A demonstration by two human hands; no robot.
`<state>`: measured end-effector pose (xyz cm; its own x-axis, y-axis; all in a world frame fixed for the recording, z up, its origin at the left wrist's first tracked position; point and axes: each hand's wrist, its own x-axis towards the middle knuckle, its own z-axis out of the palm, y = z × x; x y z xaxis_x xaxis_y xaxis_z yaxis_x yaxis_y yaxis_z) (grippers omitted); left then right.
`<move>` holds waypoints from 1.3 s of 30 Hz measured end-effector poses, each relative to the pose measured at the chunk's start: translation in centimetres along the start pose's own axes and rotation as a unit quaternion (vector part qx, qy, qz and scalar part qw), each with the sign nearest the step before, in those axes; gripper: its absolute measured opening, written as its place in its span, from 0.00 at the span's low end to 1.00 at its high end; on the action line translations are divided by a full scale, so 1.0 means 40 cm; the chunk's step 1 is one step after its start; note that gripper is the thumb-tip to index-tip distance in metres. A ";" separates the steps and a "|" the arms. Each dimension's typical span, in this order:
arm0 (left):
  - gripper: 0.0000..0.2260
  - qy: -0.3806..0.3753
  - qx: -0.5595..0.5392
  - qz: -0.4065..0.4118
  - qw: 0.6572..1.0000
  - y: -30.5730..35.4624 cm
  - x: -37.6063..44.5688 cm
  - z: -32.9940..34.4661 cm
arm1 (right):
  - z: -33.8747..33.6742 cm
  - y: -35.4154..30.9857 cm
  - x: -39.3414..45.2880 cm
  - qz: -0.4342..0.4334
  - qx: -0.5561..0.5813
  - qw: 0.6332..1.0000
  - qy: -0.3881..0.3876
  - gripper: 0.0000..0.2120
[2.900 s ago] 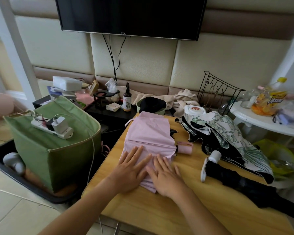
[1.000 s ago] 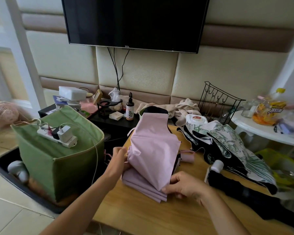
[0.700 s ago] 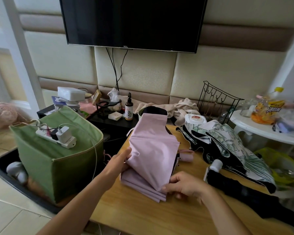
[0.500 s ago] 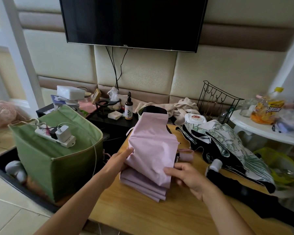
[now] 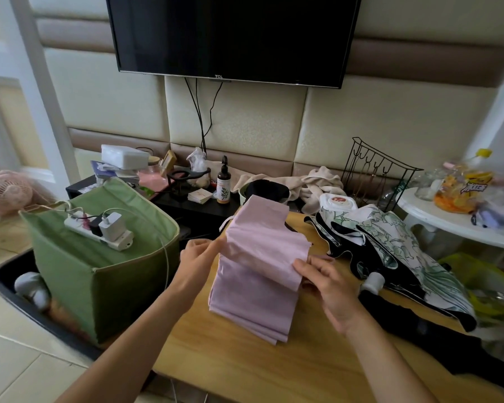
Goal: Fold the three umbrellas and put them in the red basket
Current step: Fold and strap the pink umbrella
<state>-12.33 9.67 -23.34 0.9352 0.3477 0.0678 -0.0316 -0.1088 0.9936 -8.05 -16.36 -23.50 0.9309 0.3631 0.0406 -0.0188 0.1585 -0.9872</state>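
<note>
A pink umbrella lies on the wooden table, its canopy pleated into flat panels. My left hand pinches the left edge of the top panel. My right hand holds that panel's lower right edge with thumb and fingers. A white umbrella with a green leaf print and black lining lies loose to the right. A black umbrella with a white handle lies along the table's right side. No red basket is in view.
A green fabric bin with a power strip on top stands left of the table in a black tray. A spray bottle, beige cloths, a wipes pack and a wire rack crowd the back. A white round table is at the right.
Both hands went from pressing flat on the pink canopy to lifting and folding its top panel. The right hand has shifted up along the panel's right edge.
</note>
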 end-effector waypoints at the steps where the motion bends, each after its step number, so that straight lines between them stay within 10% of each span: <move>1: 0.13 0.002 0.004 0.020 1.000 0.001 -0.001 -0.003 | 0.004 0.000 0.001 -0.005 -0.006 1.000 -0.003 0.16; 10: 0.17 -0.083 0.016 0.041 0.996 0.017 -0.022 -0.002 | 0.021 -0.027 -0.009 -0.086 -0.034 0.996 0.009 0.34; 15: 0.25 -0.074 -0.004 0.028 0.997 0.006 -0.009 -0.022 | 0.026 -0.016 -0.010 -0.035 -0.116 0.992 -0.031 0.18; 28: 0.11 -0.056 -0.074 -0.018 0.996 0.013 -0.001 -0.016 | 0.007 -0.031 -0.023 0.028 -0.129 0.990 -0.053 0.22; 39: 0.12 -0.055 0.270 -0.121 0.954 -0.045 -0.006 -0.041 | -0.002 -0.015 -0.040 0.210 -0.370 0.897 -0.117 0.15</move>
<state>-13.06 11.29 -25.01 0.9244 0.3262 -0.1978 0.3485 -0.5110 0.7858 -9.52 -17.12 -22.98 0.7947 0.4444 -0.4135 -0.0227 -0.6590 -0.7518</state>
